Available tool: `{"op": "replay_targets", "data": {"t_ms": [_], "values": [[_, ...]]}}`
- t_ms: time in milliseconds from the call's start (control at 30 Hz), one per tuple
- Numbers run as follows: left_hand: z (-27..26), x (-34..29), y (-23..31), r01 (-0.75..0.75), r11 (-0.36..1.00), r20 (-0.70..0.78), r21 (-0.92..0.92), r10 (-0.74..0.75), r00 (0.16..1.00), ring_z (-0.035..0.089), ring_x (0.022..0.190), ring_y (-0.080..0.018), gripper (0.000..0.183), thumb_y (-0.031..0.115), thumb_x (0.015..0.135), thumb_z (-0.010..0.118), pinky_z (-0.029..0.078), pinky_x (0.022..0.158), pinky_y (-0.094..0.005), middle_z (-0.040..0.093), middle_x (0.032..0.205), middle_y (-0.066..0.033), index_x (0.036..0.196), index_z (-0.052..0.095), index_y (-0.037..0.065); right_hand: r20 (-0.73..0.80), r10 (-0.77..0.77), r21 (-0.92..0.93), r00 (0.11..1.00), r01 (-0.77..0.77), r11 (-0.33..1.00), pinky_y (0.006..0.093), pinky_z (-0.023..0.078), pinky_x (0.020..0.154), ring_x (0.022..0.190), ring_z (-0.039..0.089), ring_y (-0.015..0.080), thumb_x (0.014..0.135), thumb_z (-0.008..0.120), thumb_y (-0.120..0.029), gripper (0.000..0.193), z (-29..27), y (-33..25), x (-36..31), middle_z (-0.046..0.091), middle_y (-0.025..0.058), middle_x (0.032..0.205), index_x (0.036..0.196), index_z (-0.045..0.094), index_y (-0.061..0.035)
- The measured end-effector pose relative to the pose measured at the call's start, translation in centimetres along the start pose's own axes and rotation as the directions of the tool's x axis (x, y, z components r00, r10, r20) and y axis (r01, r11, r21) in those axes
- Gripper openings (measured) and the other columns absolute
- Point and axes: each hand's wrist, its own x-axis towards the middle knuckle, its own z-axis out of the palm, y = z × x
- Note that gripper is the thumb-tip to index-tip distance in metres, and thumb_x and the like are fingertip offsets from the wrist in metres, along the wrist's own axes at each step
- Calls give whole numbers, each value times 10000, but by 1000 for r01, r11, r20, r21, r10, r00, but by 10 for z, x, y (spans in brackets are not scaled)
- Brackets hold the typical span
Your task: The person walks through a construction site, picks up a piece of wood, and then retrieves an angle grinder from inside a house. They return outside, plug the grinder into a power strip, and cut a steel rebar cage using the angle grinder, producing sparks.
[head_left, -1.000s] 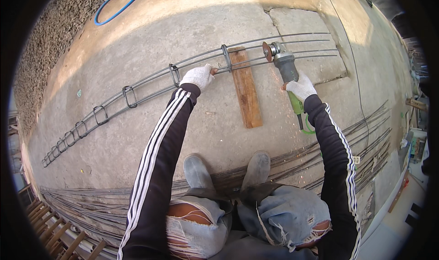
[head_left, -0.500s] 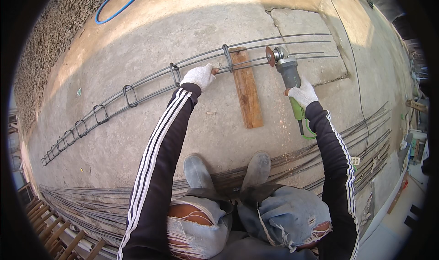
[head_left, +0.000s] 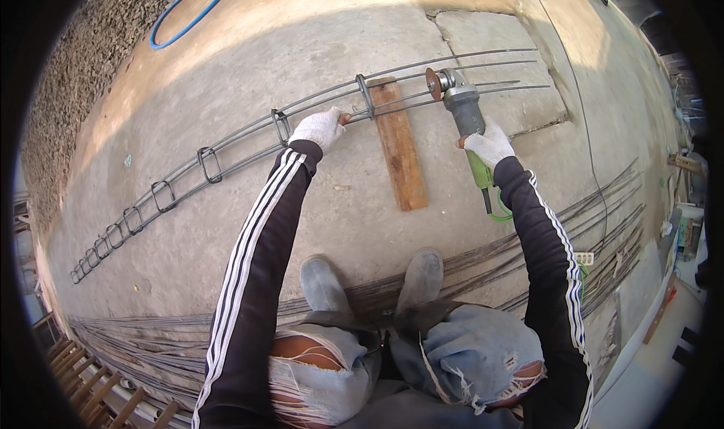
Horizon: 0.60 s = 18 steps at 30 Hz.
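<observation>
My left hand, in a white glove with bare fingertips, is closed on the near side of a long rebar cage, between two of its square stirrups. In my right hand, gloved the same way, is a green and grey angle grinder, gripped round its body. Its reddish-brown cutting disc stands upright at the near rods of the cage, just right of a wooden board lying under the cage. I cannot tell whether the disc touches a rod.
Loose rebar rods run across the concrete floor beneath and beside my boots. A green cord trails from the grinder; a white power strip lies to the right. A blue hose curls at the far left beside gravel.
The sparks falling below the grinder half a second ago no longer show. The grinder and my right hand sit slightly farther left. My left hand keeps its hold on the cage.
</observation>
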Motion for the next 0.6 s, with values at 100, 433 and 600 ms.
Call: {"op": "replay_targets", "data": {"t_ms": [100, 433, 600], "values": [[-1, 0, -1, -5, 1000, -2, 15, 5, 1000, 672, 1026, -454, 458, 459, 1061, 461, 511, 876, -540, 706, 1016, -280, 1123, 639, 42, 16, 9, 47, 1000, -10, 999, 383, 535, 882, 973, 681, 324, 628, 848, -286, 704, -2, 1, 1, 700, 206, 1045, 1211, 608, 27], [-2, 1, 1, 5, 999, 20, 40, -6, 1000, 676, 1019, -458, 458, 449, 1073, 449, 519, 870, -535, 713, 1015, -277, 1156, 632, 37, 12, -1, 77, 1000, 0, 997, 382, 538, 869, 955, 683, 310, 636, 851, -287, 666, -9, -8, -15, 703, 189, 1042, 1191, 622, 0], [-3, -1, 2, -7, 1000, 21, 26, 6, 1000, 678, 1015, -458, 448, 440, 1073, 455, 518, 866, -535, 714, 1012, -277, 1158, 627, 35, -46, -17, -23, 999, 16, 1000, 386, 531, 880, 968, 677, 295, 648, 858, -254, 645, -3, -14, -13, 702, 174, 1054, 1196, 626, -6]]}}
